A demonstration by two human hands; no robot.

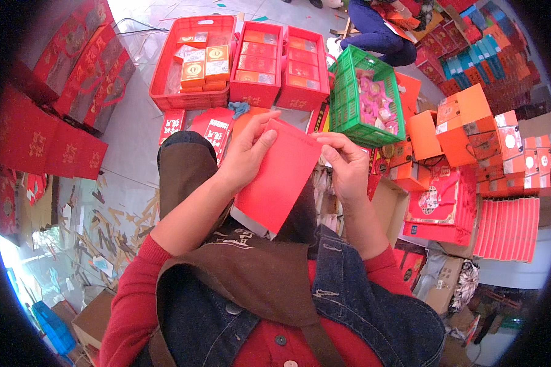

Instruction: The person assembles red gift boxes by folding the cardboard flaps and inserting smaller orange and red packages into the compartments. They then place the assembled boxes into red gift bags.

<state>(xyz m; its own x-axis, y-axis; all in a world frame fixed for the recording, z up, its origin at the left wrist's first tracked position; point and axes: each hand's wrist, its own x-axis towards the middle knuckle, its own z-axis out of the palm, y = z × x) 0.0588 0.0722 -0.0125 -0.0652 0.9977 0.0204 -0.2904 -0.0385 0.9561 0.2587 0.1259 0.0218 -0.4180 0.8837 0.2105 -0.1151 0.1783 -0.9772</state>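
Observation:
A bright red paper carton [274, 183] slants over my lap, its pale inner flap showing at the lower end. My left hand [248, 151] grips it along the upper left edge, thumb on the front face. At the upper right corner my right hand [347, 162] pinches the carton's edge between thumb and fingers. The fingertips partly hide that corner. Beyond my hands, a crumpled blue cloth [239, 109] lies by flat red printed sheets [211, 127].
Ahead stand a red plastic basket [159, 82] of small boxes, two red gift boxes [255, 92] and a green crate [349, 125] of pink packets. Orange boxes [465, 122] pile up at right, red bags [43, 137] at left. Scraps [128, 214] litter the floor. Another person's legs [373, 33] show ahead.

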